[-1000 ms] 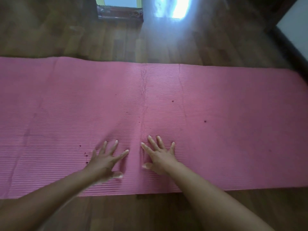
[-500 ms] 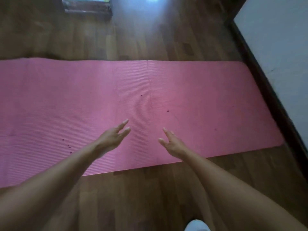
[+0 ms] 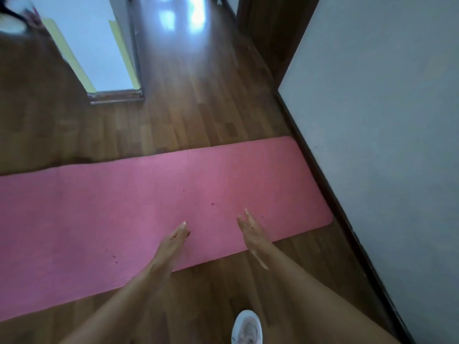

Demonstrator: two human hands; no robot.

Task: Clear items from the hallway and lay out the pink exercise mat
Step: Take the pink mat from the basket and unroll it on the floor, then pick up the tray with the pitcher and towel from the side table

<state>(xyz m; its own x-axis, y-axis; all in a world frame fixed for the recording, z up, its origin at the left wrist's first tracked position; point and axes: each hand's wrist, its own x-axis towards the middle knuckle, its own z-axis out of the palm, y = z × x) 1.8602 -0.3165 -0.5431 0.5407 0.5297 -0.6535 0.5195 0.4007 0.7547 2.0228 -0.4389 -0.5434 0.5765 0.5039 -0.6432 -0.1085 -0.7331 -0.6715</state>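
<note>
The pink exercise mat lies flat and unrolled across the wooden hallway floor, its right end close to the wall's dark skirting. My left hand hovers above the mat's near edge, fingers straight, holding nothing. Level with it and a little to the right, my right hand is also raised off the mat with straight fingers and is empty. Both hands are seen edge-on.
A grey wall with dark skirting runs along the right. Wooden floor stretches ahead into the hallway. A white door frame with a worn threshold stands at the left. My white shoe is on the floor below.
Both hands lifted off the mat, where they were pressed flat. The view rose and pulled back, showing the mat's right end, the wall and my shoe.
</note>
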